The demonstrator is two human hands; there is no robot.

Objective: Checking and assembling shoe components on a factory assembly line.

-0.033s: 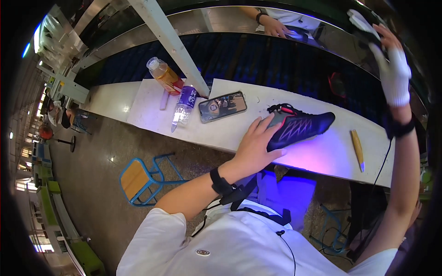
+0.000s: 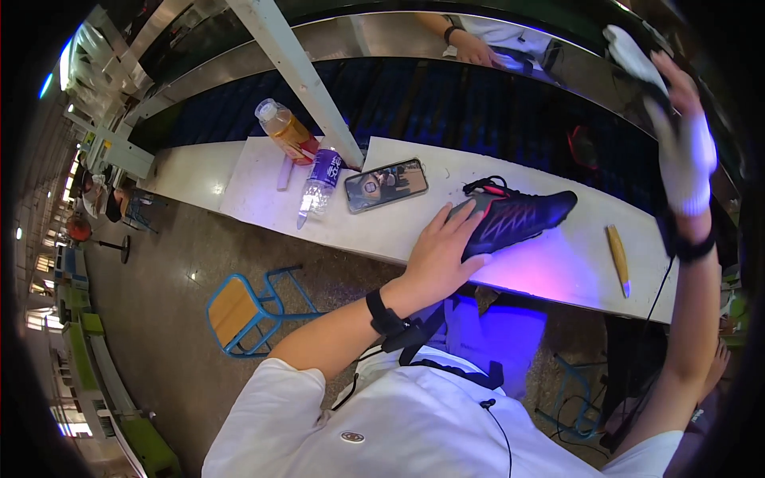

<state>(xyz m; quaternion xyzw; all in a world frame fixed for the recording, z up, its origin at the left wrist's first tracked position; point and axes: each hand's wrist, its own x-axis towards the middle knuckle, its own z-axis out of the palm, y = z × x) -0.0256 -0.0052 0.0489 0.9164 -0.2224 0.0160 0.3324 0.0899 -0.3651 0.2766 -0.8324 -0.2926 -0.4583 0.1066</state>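
Our left hand (image 2: 441,256) holds a dark shoe (image 2: 522,221) on the table (image 2: 570,267).
We have fingers and thumb around its heel end; our gloved right hand (image 2: 685,143) is raised beyond, and we cannot tell whether it grips anything.

Bare tabletop (image 2: 586,239) leaves passage between the shoe (image 2: 522,221) and yellow tool (image 2: 617,253), while post (image 2: 295,76) and bottles (image 2: 320,187) obstruct the left.

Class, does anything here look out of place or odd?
Mismatched gloving looks odd: a white glove covers part of the right hand, while the left hand, on the shoe, has none. No spill shows.
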